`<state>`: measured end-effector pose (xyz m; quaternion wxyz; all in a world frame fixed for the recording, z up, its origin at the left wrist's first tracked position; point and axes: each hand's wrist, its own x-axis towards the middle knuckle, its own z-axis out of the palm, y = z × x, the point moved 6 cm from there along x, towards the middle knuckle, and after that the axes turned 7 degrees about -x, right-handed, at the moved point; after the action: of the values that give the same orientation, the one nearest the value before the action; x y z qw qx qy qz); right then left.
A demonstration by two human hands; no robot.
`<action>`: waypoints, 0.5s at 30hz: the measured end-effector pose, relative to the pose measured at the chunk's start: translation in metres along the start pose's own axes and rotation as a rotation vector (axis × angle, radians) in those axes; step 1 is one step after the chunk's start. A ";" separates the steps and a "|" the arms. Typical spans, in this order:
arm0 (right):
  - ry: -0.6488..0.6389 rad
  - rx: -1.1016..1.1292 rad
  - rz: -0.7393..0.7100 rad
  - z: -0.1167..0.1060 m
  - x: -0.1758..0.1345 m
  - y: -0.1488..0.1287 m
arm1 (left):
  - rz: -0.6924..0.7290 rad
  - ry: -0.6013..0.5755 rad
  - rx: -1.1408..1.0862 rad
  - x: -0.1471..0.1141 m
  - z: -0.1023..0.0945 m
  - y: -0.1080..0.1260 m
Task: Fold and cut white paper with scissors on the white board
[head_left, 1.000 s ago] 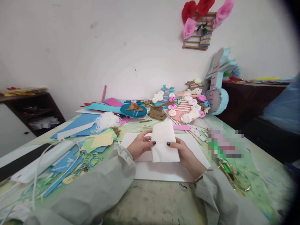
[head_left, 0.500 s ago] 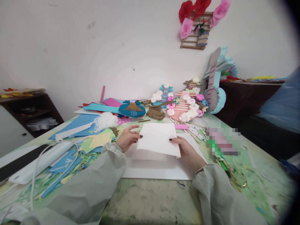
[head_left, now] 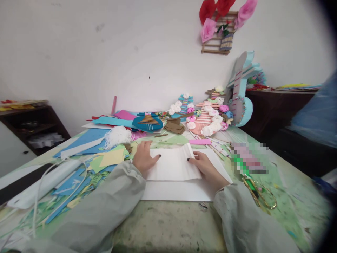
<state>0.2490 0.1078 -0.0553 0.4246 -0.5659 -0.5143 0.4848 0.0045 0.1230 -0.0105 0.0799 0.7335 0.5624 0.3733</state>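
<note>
In front of me lies a sheet of thin white paper, its right end bent upward and over. My right hand pinches that right end, thumb on top and fingers behind. At the paper's left edge is my left hand, with the thumb stretched over the sheet and the fingers apart from it, slightly blurred. Under the paper rests a larger white board on the stained green tabletop.
Gold-handled scissors lie at the right, beside a pixelated patch. Paper scraps, white string and a white power strip occupy the left. Decorated paper crafts and a blue instrument-shaped piece stand along the back wall.
The paper has come down flatter onto the board, and its right end is now bent up. My left fingers have lifted and spread away from the paper's edge.
</note>
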 end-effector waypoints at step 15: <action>0.133 -0.008 -0.172 -0.004 -0.011 -0.030 | 0.344 -0.609 0.169 -0.034 0.070 0.042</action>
<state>0.2475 0.0999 -0.0241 0.4954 -0.5523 -0.5334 0.4062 0.0780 0.0993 -0.0530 0.1188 0.8991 0.4098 0.0976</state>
